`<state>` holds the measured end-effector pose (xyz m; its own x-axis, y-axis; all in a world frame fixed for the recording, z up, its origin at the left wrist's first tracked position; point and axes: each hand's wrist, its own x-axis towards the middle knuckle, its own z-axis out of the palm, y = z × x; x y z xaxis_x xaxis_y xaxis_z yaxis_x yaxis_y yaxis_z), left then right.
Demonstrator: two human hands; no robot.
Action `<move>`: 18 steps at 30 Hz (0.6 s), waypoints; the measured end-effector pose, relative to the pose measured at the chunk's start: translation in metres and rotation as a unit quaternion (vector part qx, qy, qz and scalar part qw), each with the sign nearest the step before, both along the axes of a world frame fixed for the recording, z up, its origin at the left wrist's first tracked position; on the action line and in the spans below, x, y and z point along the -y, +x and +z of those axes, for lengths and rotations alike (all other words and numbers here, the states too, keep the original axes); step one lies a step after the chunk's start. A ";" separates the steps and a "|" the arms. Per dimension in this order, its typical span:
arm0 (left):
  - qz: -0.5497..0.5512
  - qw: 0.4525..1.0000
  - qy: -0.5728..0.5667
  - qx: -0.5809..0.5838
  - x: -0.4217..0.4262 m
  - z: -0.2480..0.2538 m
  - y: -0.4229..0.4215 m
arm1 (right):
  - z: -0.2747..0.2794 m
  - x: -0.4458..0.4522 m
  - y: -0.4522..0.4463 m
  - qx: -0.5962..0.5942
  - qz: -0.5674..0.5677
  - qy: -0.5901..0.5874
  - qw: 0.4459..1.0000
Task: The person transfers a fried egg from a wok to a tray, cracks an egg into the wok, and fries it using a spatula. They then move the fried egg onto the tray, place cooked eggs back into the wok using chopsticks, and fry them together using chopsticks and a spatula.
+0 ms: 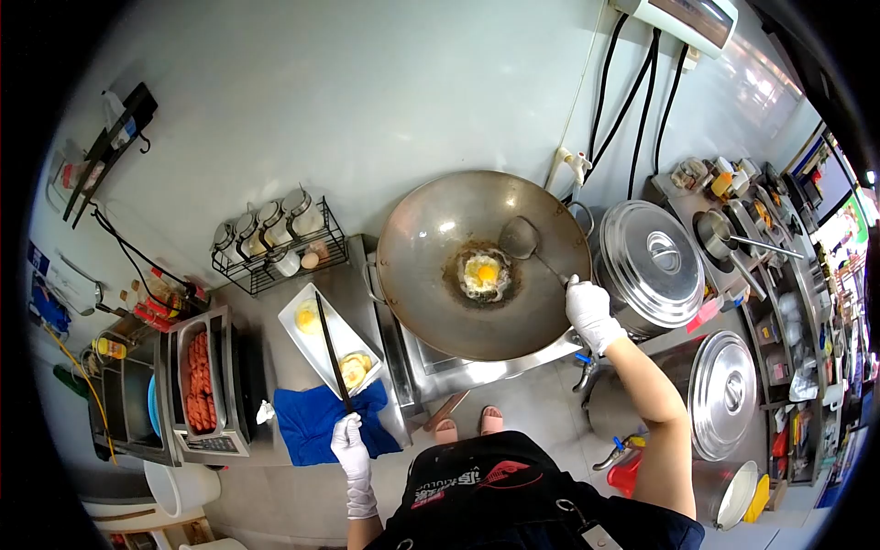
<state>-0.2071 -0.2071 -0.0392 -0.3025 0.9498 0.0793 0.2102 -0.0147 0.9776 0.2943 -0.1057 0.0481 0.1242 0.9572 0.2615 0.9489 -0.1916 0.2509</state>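
A large wok point(422, 247) stands on the stove, with a fried egg point(484, 273) at its bottom, yolk up. My right hand point(591, 313), in a white glove, is closed on the handle of a metal ladle point(520, 237), whose bowl rests inside the wok, above and right of the egg. My left hand point(350, 445), also gloved, grips dark chopsticks point(331, 353) near their lower end. They extend over a white rectangular tray point(321, 363) holding pale yellow food at both ends. Beneath my left hand lies a blue cloth point(312, 429).
A wire rack point(275, 257) with jars and eggs stands left of the wok. Lidded pots point(651, 261) are on the right. Far left is a metal container of reddish food point(199, 380). Taps and valves line the stove's right front.
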 end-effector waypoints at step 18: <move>0.013 1.000 -0.010 0.016 0.010 -0.004 -0.008 | 0.005 -0.012 -0.014 -0.250 -0.058 -0.114 0.960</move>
<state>-0.2148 -0.2167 -0.0434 -0.3293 0.9429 0.0507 0.1789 0.0095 0.9838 0.2800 -0.0936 0.0533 0.2881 0.9548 -0.0730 0.9373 -0.2968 -0.1829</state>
